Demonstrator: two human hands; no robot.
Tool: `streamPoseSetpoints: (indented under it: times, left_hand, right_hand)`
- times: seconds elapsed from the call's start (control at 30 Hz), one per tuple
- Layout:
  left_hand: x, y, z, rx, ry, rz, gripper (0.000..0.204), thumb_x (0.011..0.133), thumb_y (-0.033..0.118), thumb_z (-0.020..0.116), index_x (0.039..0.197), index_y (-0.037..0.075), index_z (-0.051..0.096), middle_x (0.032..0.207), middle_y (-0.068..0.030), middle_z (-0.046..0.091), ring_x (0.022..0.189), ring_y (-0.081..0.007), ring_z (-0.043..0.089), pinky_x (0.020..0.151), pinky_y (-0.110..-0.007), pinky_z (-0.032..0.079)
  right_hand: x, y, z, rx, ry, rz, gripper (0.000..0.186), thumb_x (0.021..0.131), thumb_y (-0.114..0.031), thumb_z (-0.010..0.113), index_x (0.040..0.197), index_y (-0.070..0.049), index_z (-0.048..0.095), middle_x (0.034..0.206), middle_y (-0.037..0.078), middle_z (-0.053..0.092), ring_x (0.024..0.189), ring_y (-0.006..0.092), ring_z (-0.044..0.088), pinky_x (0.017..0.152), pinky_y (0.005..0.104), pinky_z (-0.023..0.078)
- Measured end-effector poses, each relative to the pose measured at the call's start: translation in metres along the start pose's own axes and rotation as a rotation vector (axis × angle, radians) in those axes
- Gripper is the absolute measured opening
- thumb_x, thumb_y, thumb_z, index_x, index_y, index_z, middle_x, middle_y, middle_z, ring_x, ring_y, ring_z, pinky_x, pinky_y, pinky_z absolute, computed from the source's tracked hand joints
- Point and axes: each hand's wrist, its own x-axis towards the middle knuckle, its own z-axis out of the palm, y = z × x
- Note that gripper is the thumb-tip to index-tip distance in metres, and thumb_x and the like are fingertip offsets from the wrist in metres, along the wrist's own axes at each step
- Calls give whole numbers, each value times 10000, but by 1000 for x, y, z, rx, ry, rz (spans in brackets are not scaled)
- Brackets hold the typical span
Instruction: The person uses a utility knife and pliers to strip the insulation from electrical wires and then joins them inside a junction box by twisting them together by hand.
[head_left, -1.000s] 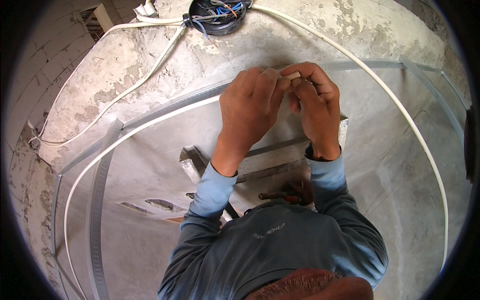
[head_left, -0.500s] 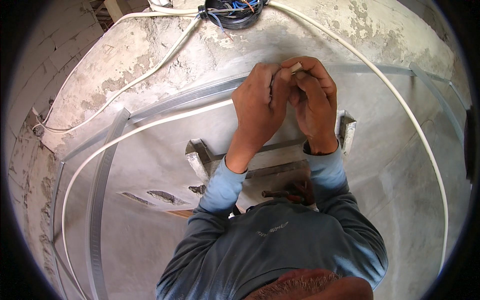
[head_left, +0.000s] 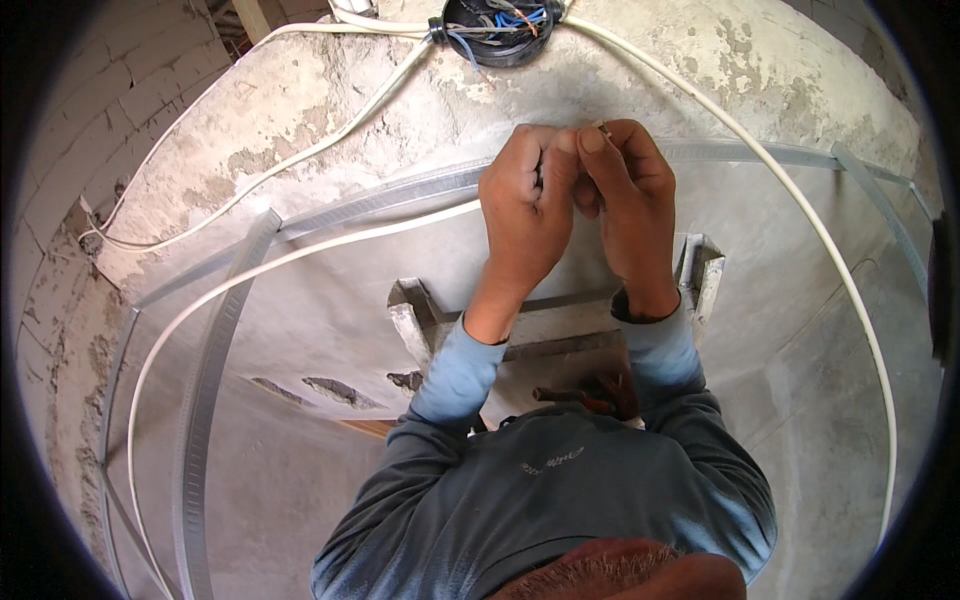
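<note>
My left hand (head_left: 525, 210) is closed around the white cable (head_left: 365, 230), which comes into the fist from the left in a long loop. Pressed up against it, my right hand (head_left: 635, 205) is closed, thumb and fingers pinched together at the cable's end. A small dark tip (head_left: 604, 130) pokes out above the right fingertips; what it is I cannot make out. Most of the cable end is hidden by my fingers. Above both hands, a round black junction box (head_left: 497, 50) on the rough wall holds blue, grey and orange wires.
Another white cable (head_left: 800, 190) curves from the box down the right side. Metal profiles (head_left: 215, 350) run along the wall and down the left. Below my hands is a plaster-stained platform (head_left: 560, 325) with raised metal ends, and a tool with a reddish handle (head_left: 590, 398) lies near my chest.
The pale cable end that showed between my right fingers is now covered, and a small dark tip shows there. My right fingers have closed in against the left hand. The view has shifted slightly.
</note>
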Motion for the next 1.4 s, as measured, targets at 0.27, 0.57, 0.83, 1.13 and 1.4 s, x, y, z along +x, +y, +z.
streamPoseSetpoints:
  times: [0.27,0.57,0.83,1.13,1.4]
  left_hand:
    - [0,10,0,-257,-22,-156,276,1089,215,558,899,17,585,693,-24,638,563,-78,600,509,-244,453]
    - [3,16,-17,-302,-68,-261,351,1101,311,542,835,83,539,711,69,461,632,-35,403,557,-219,332]
    - [2,22,-26,-442,-56,-388,337,1081,373,567,846,132,555,734,104,425,663,-14,356,585,-210,299]
    - [-1,4,-40,-432,-84,-315,289,1074,339,575,891,115,575,753,71,504,657,-10,396,566,-206,321]
    - [3,7,-35,-278,-120,-41,144,994,92,691,1083,-11,647,962,-72,694,796,-75,589,683,-203,466]
  right_hand:
    - [-6,-2,2,-11,-28,-135,170,1046,-185,642,1079,-18,642,816,10,640,673,52,537,563,221,407]
    - [2,17,-7,435,-155,72,129,1036,-135,617,1111,-33,640,813,40,651,649,110,556,557,240,405]
    - [8,26,-8,588,-326,190,72,1041,-93,574,1036,-41,623,762,44,617,551,115,509,466,254,363]
    - [5,19,3,560,-301,396,57,1017,-110,558,1001,-83,605,677,-38,425,492,68,423,390,239,287]
    - [19,9,2,409,-275,433,53,981,-142,548,955,-98,564,681,-57,398,499,53,385,409,224,273]
